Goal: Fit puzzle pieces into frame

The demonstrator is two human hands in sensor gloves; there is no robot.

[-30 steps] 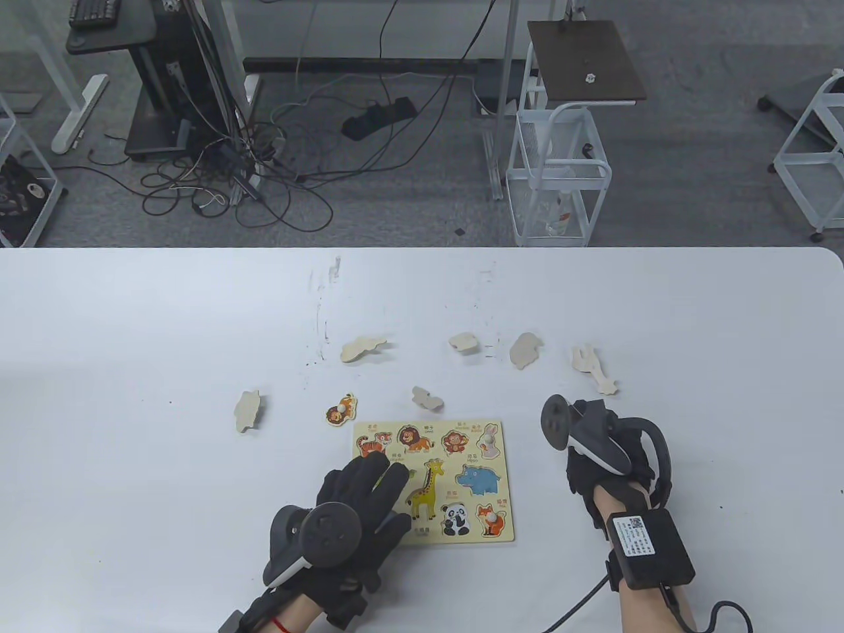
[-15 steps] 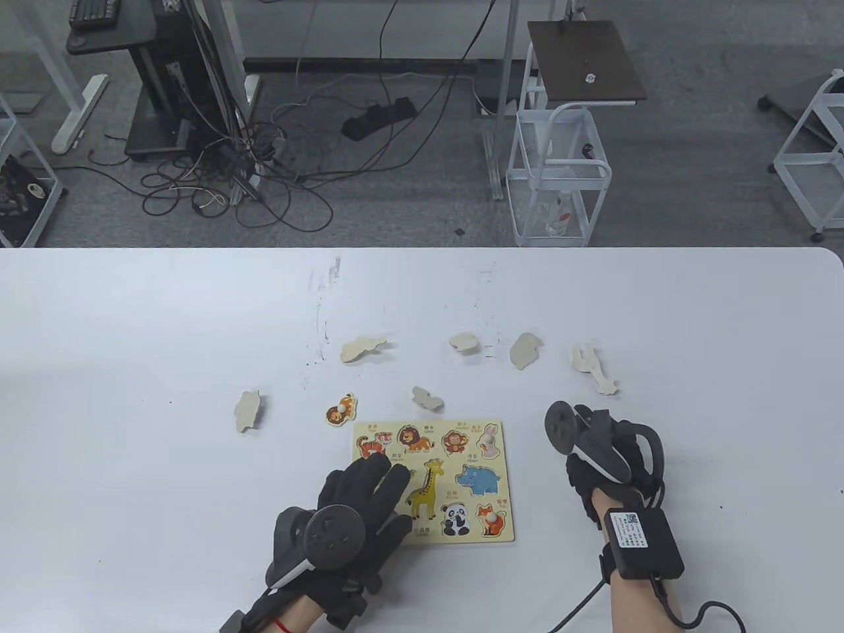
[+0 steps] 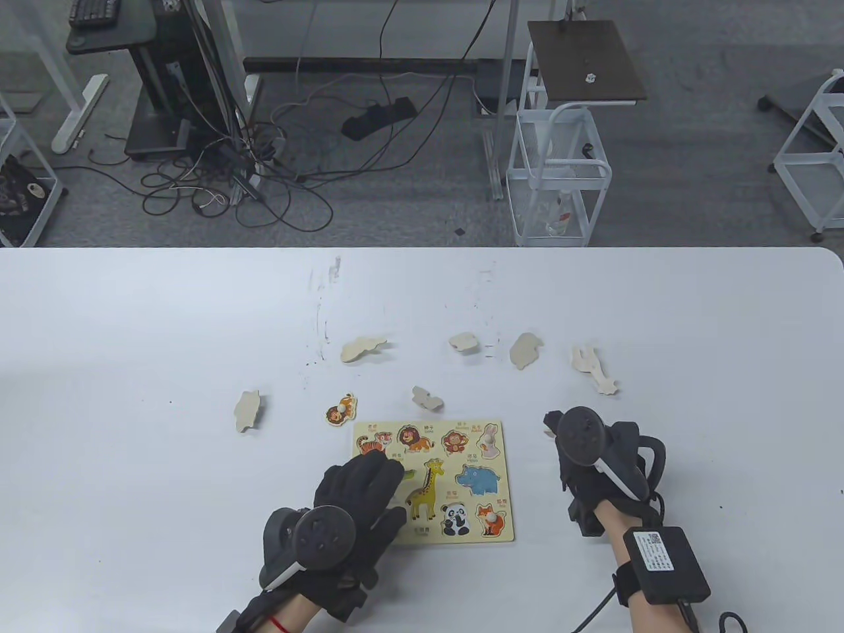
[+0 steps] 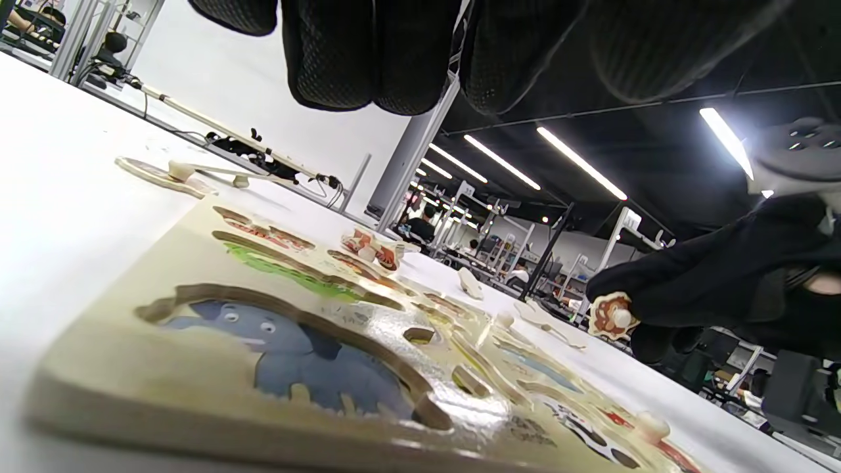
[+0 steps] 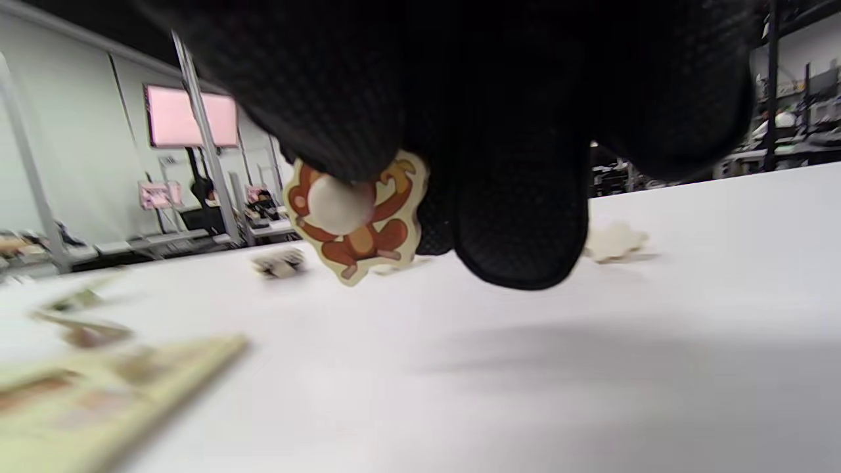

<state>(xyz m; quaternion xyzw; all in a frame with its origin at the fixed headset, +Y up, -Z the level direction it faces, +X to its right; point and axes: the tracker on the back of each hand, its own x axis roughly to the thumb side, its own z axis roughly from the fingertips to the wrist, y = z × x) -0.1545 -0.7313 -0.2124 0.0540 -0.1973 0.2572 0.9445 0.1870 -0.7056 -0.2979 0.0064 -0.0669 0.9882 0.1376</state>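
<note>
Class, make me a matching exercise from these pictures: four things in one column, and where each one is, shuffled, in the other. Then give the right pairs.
1. monkey piece
2. left hand
3. lion piece
4. giraffe-shaped piece

A. face up on the table, beyond the frame's far left corner
B. held by the right hand
C. on the frame
D. face down, beyond the right hand

1-B, 2-C, 3-A, 4-D

The pale yellow wooden puzzle frame [image 3: 496,481] printed with cartoon animals lies flat on the table, the rabbit and fox pieces seated in it. A brown monkey piece with a white knob [image 5: 355,213] is held clear of the table, right of the frame. An orange lion piece [image 3: 340,410] lies face up just beyond the frame's far left corner, and six plain wooden pieces [image 3: 525,349] lie face down farther back.
</note>
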